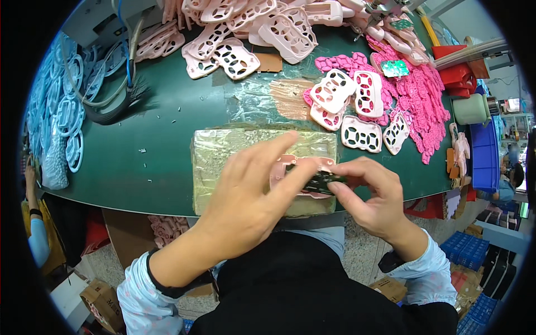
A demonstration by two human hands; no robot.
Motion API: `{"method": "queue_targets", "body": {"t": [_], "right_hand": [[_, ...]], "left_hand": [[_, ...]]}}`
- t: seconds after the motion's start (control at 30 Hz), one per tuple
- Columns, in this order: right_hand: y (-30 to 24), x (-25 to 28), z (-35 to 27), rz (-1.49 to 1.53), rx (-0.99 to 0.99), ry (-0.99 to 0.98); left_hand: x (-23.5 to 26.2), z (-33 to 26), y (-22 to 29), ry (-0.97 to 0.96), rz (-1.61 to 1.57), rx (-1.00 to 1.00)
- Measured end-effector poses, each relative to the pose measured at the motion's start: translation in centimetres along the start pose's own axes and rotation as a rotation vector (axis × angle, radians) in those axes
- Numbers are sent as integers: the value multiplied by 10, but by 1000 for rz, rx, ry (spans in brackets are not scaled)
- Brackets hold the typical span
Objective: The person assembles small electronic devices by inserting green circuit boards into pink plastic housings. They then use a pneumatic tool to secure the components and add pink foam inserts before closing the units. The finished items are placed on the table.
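A light pink plastic shell (274, 174) lies on a tape-wrapped pad (215, 162) in front of me, partly hidden by my hands. My left hand (245, 187) is over its left side, index finger stretched past the far edge and thumb across the shell, steadying it. Between thumb and fingers, my right hand (373, 195) pinches a small dark green circuit board (320, 182) by its right end. The board sits at the shell's opening, tilted; whether it rests inside is hidden.
Pale pink shells (287, 36) are heaped at the back. Bright pink button pieces (416, 103) pile at the right, with white-pink shells (362, 134) beside them. Light blue frames (70, 114) line the left edge. A bundle of dark wires (120, 106) lies at the back left.
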State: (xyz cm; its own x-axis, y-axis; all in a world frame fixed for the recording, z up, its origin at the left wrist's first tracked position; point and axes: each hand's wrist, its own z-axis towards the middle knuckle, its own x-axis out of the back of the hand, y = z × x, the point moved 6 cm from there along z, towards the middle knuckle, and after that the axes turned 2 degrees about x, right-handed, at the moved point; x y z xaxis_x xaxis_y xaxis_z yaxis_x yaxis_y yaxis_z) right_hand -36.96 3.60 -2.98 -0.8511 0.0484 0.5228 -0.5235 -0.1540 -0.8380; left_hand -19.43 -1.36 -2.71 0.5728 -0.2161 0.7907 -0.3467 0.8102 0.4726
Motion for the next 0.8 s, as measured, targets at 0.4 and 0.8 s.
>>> {"method": "queue_targets", "body": {"t": [0.4,0.8], "right_hand": [[5,-14,2,-397,148,119],[3,-11,5,-421,330,-46]], "left_hand": [[-13,-6,-19,-119,-182,127],[-14,-5,-16,-131,-176,155]]}}
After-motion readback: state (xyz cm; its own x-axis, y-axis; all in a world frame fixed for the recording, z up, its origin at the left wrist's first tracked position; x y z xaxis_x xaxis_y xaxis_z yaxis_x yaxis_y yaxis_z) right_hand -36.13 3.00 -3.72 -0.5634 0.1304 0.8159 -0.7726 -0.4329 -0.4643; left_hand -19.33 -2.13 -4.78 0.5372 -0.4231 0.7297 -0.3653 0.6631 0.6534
